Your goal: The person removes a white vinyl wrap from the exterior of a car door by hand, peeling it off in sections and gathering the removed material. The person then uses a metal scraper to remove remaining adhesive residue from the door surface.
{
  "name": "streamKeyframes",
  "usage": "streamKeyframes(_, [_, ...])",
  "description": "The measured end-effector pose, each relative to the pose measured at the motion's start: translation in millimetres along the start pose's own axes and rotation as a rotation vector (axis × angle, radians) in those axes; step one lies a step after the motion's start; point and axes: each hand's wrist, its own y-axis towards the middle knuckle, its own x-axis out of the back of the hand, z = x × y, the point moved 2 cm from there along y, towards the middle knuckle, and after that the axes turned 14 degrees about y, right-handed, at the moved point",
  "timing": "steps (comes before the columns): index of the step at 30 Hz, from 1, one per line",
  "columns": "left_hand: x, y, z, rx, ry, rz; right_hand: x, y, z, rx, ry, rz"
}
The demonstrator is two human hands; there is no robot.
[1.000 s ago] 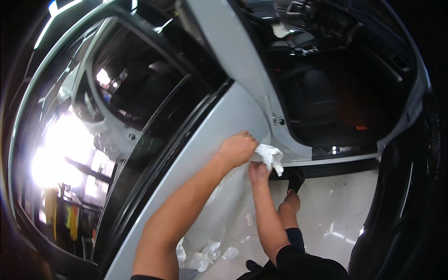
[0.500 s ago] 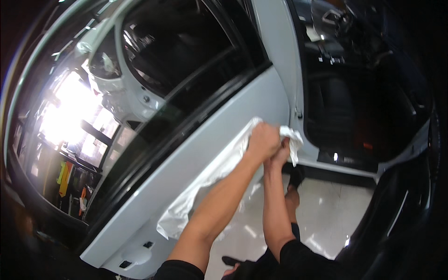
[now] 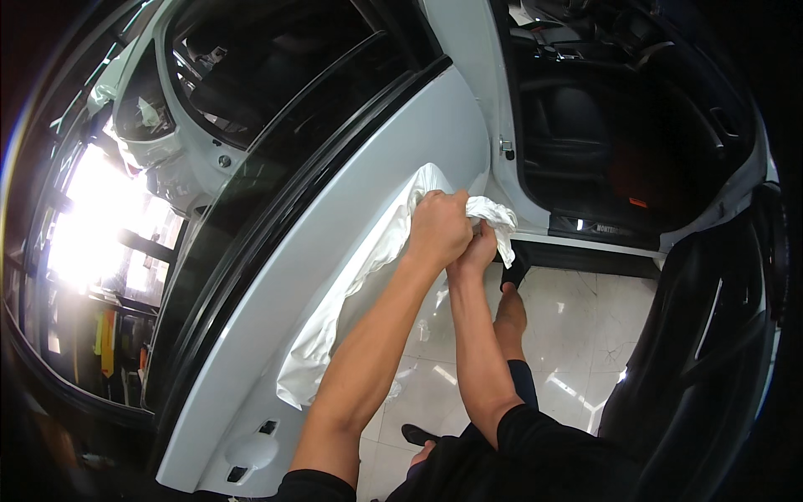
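Note:
A wrinkled, shiny white sheet [image 3: 311, 368], like thin film, runs along the outer face of a pale grey-white car door [image 3: 251, 335]. Its far part is bunched up in both of my fists. My left hand [image 3: 441, 226] is closed tightly around the gathered sheet. Just to its right and slightly lower, my right hand [image 3: 475, 253] is also closed on the bundle, pressed against the left. A crumpled end of the sheet sticks out past the right hand. The fingertips are mostly hidden. Whether the sheet sticks to the door is unclear.
Below the sheet lies the door handle area [image 3: 253, 452] with dark openings. Dark window glass [image 3: 276, 176] edges the door. To the right are an open front doorway with a black seat [image 3: 569, 125] and a dark door panel [image 3: 698, 351]. Glossy floor tiles [image 3: 569, 326] lie beneath.
The view has shifted, so the car sits higher and further left in the picture. Both hands keep their grip on the sheet and appear slightly nearer to me relative to the door.

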Motion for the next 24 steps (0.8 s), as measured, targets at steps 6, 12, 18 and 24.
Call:
streamKeyframes(6, [12.6,-25.9,-1.3,0.01,-0.045,-0.019,18.1,-20.9,2.9,0.02,-0.047,0.069])
streamKeyframes(12, [27.6,-55.0,-1.6,0.109,-0.134,0.044,32.1,-45.1,4.3,0.085,-0.103,0.117])
streamKeyframes(18, [42.2,-84.9,1.8,0.055,-0.237,-0.048,34.6,-82.4,4.2,0.117,-0.095,0.068])
streamKeyframes(24, [60.7,-104.2,1.2,0.04,-0.3,-0.112,29.5,-118.0,2.4,0.057,-0.062,0.109])
